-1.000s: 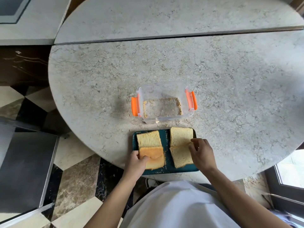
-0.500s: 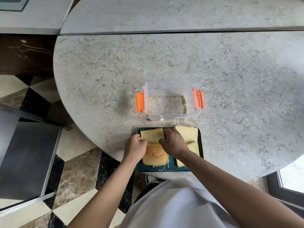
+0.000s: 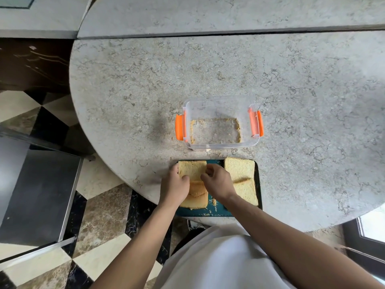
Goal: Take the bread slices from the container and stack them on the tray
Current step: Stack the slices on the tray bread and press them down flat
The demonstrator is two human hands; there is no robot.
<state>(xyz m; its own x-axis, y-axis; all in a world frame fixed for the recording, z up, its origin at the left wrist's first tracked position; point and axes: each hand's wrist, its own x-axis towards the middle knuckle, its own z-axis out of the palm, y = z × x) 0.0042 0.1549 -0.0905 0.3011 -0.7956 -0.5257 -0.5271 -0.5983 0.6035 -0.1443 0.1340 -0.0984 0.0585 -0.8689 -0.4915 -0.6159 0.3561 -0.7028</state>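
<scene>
Left hand [image 3: 174, 185] curled, fingers on the left edge of the far-left bread slice [image 3: 192, 169]; right hand [image 3: 216, 183] loosely curled, fingertips pinching that slice's right edge. Firm grip or mere touch: cannot tell. Slice lies at the tray [image 3: 218, 210]'s far-left corner. Browner slice [image 3: 198, 198] partly hidden under both hands. Two more slices [image 3: 239, 167] along the tray's right edge. Container [image 3: 218, 122] beyond the tray, only crumbs inside.
</scene>
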